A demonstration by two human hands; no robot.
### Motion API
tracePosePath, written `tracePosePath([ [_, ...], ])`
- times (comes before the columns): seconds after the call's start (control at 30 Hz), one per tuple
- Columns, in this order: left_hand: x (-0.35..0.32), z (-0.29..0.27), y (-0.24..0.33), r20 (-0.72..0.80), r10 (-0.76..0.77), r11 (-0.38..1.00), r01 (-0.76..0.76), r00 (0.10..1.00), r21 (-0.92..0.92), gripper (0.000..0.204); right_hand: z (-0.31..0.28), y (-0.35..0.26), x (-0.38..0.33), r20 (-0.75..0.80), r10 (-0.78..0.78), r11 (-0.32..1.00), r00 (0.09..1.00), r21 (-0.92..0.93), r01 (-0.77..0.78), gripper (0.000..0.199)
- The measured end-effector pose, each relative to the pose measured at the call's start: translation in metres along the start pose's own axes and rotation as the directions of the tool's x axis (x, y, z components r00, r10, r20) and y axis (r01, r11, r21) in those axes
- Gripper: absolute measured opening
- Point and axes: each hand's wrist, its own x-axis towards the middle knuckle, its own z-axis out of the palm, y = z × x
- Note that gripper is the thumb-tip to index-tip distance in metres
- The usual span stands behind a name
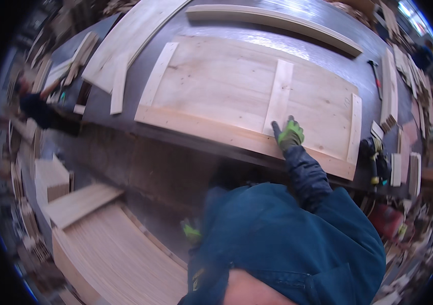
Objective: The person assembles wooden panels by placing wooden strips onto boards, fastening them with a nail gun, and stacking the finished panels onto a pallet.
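A plywood panel [216, 76] with wooden strips fixed along its near edge, both ends and across the middle lies on the metal table. My right hand [290, 134], in a green and dark glove, rests on the panel with fingers spread, where the middle strip [279, 91] meets the near strip [201, 128]. It holds nothing. Low beside my body hangs my left hand [191, 232], also in a green glove. Motion blurs its fingers, and no held thing shows. To its left is a stack of plywood sheets [125, 254].
A long beam [272, 23] lies behind the panel, and a large board [130, 35] at the far left. A hammer [376, 81] and a black and yellow power tool [375, 152] are at right. Another person [43, 109] stands at left. A loose board [84, 203] tops the stack.
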Motion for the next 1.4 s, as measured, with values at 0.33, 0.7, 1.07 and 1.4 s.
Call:
tracePosePath([
  [0.33,0.305,-0.003,0.300,0.200,0.695,0.710,-0.703,0.691,-0.037,0.072,0.016,-0.080,0.071,0.068,0.321,0.946,0.945,-0.061,-0.318,0.107],
  [0.7,0.284,0.146,0.653,0.234,0.954,0.262,-0.898,0.186,-0.353,0.077,0.004,-0.057,0.129,0.093,0.328,0.944,0.940,-0.048,-0.325,0.113],
  [1.07,0.239,0.344,0.846,0.393,0.915,0.182,-0.966,0.097,-0.186,0.122,0.014,0.153,0.109,-0.202,0.200,0.955,0.959,-0.177,-0.236,0.094],
  [1.4,0.214,0.441,0.869,0.478,0.850,0.295,-0.952,0.224,-0.078,0.129,0.039,0.221,0.124,-0.175,0.361,0.885,0.916,-0.246,-0.395,0.086],
])
